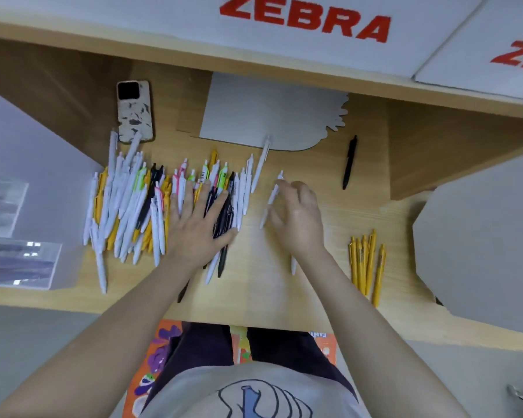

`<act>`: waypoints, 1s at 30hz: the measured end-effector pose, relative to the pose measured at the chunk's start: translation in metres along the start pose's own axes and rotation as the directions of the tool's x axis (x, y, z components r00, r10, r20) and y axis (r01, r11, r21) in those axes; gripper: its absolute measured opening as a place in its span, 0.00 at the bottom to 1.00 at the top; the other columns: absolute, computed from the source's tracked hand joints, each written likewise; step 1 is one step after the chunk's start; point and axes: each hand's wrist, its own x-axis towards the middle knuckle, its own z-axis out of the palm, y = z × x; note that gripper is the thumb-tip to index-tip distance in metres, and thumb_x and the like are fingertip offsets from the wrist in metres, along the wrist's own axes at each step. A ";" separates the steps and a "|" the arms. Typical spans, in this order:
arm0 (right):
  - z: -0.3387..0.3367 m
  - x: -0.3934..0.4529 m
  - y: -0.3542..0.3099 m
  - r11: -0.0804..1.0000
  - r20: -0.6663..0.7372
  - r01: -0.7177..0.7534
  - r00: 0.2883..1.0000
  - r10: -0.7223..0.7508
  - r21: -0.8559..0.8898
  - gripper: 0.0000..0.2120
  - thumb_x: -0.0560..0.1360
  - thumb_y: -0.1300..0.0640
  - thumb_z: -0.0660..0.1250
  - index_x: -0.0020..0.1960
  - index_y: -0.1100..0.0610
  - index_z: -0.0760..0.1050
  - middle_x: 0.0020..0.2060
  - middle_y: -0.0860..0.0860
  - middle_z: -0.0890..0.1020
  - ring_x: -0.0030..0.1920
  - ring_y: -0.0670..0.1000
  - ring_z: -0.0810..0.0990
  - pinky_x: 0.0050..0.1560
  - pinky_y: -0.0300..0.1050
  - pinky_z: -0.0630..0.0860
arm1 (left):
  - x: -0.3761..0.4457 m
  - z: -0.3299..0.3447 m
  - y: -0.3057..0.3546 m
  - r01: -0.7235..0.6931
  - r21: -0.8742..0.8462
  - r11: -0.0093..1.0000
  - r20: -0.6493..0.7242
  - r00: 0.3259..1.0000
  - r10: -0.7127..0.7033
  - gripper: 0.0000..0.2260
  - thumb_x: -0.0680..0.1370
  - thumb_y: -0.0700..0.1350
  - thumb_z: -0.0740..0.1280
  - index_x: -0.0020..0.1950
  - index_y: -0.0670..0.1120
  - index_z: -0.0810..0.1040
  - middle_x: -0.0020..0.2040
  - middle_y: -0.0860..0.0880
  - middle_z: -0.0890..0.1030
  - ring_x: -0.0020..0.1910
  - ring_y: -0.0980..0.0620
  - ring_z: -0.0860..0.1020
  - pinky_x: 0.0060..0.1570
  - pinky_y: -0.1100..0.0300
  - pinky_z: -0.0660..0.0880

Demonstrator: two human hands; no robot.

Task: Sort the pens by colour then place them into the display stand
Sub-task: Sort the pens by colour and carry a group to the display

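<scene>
Phone (135, 111) behind pen pile (139, 206); card (269, 116) rightward.

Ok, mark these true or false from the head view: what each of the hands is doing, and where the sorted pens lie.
1. The left hand lies flat on the mixed pen pile. True.
2. The right hand is empty. False: it holds a white pen.
3. The yellow pens are grouped right of the right hand. True.
4. The phone lies on the grey card. False: it lies left of it, on the desk.
</scene>
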 end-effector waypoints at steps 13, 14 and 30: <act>0.030 0.037 -0.003 0.970 0.328 0.107 0.944 -0.031 -0.217 0.30 0.81 0.41 0.55 0.79 0.51 0.55 0.79 0.50 0.56 0.79 0.54 0.49 0.76 0.58 0.47 | 0.001 0.007 -0.001 -0.030 -0.024 0.999 -0.127 0.992 0.026 0.31 0.81 0.67 0.47 0.81 0.54 0.53 0.82 0.45 0.52 0.81 0.40 0.46 0.76 0.40 0.39; 0.028 0.026 -0.002 0.970 0.329 0.119 0.943 -0.043 -0.214 0.29 0.81 0.41 0.56 0.79 0.52 0.57 0.78 0.50 0.58 0.79 0.54 0.50 0.76 0.57 0.47 | 0.001 0.006 -0.001 -0.026 -0.017 1.000 -0.124 0.992 0.024 0.31 0.81 0.67 0.47 0.81 0.54 0.53 0.82 0.45 0.52 0.81 0.40 0.45 0.76 0.40 0.37; 0.035 0.007 -0.007 0.950 0.373 0.224 0.918 -0.131 -0.217 0.25 0.82 0.41 0.55 0.77 0.42 0.59 0.79 0.51 0.55 0.79 0.60 0.45 0.76 0.60 0.41 | 0.001 0.004 -0.002 -0.030 -0.047 0.998 -0.069 0.997 0.026 0.35 0.79 0.71 0.45 0.82 0.54 0.53 0.82 0.45 0.52 0.81 0.40 0.45 0.76 0.36 0.44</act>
